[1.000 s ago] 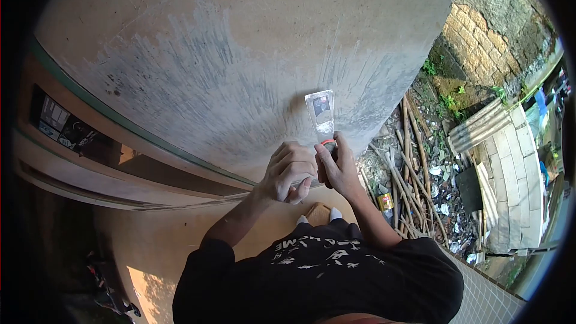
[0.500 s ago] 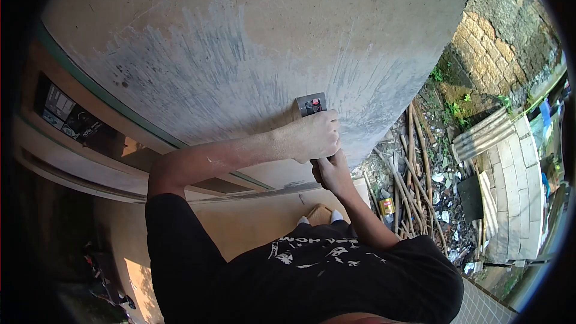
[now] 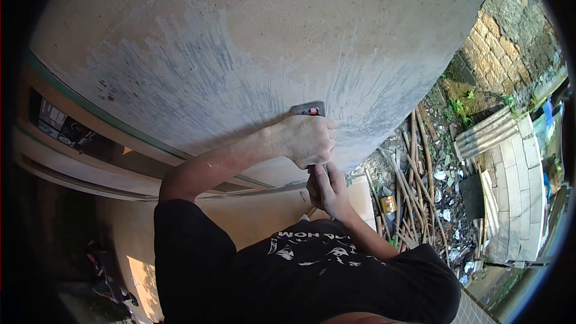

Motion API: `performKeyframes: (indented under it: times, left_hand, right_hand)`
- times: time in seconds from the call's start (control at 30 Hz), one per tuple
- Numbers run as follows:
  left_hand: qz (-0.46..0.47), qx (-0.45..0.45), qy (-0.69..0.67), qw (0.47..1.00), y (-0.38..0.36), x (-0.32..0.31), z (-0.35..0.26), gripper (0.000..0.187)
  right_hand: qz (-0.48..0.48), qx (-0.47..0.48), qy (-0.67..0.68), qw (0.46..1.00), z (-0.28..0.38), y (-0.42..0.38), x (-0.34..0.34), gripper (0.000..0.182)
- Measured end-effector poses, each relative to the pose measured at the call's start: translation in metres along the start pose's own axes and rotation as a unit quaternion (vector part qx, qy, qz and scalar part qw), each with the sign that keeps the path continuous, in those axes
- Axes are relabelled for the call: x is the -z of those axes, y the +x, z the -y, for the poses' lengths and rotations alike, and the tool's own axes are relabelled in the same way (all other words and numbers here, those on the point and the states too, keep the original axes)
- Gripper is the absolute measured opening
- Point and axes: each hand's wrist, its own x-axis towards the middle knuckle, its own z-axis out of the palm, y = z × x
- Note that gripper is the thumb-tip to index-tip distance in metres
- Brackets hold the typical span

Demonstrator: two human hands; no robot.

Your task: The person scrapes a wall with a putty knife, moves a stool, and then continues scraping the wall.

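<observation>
A scraper with a wide, dark flat blade (image 3: 308, 108) and a red-and-white label lies against the wall (image 3: 288, 42), its blade edge pointing up the wall. My left hand (image 3: 307, 142) is closed in a fist around the handle just below the blade. Below it, my right hand (image 3: 330, 191) is closed around the lower end, its thumb pointing up toward the left fist. Most of the handle is hidden by my fingers. Grey-white streaks and scratches cover the wall around the blade, with bare beige surface higher up. Pale dust coats my left hand and forearm.
A window frame with green trim (image 3: 108, 111) runs along the left. On the right, bamboo poles (image 3: 414, 168), a yellow can (image 3: 388, 204) and scattered rubbish lie on the ground. A corrugated sheet (image 3: 487, 135) and a brick wall (image 3: 495, 42) stand beyond.
Both hands and the scraper have moved slightly down toward my body, the right hand most visibly. The camera view has shifted a little. Both hands keep their hold.
</observation>
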Motion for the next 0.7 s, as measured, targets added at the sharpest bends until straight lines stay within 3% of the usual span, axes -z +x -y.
performKeyframes:
  times: [0.07, 0.2, 0.43, 0.57, 0.7]
  left_hand:
    - [-0.037, -0.011, -0.009, 0.999, -0.002, -0.001, -0.001, 0.018]
    - [-0.004, -0.004, 0.005, 1.000, 0.000, 0.003, 0.000, 0.017]
    - [0.064, 0.020, -0.012, 0.998, 0.000, -0.001, -0.006, 0.018]
    - [0.044, 0.007, -0.022, 0.999, 0.000, 0.007, -0.003, 0.018]
    - [0.010, 0.027, -0.016, 0.999, -0.001, -0.005, -0.010, 0.017]
  right_hand:
    - [-0.034, 0.037, -0.064, 0.997, -0.005, -0.002, -0.004, 0.029]
    - [-0.028, -0.021, -0.032, 0.999, 0.005, -0.001, -0.004, 0.029]
    - [-0.022, -0.036, -0.005, 0.999, 0.007, -0.005, -0.009, 0.028]
    - [-0.024, -0.049, -0.021, 0.998, 0.021, -0.008, -0.010, 0.028]
    - [-0.044, 0.024, -0.068, 0.996, -0.012, -0.001, -0.005, 0.028]
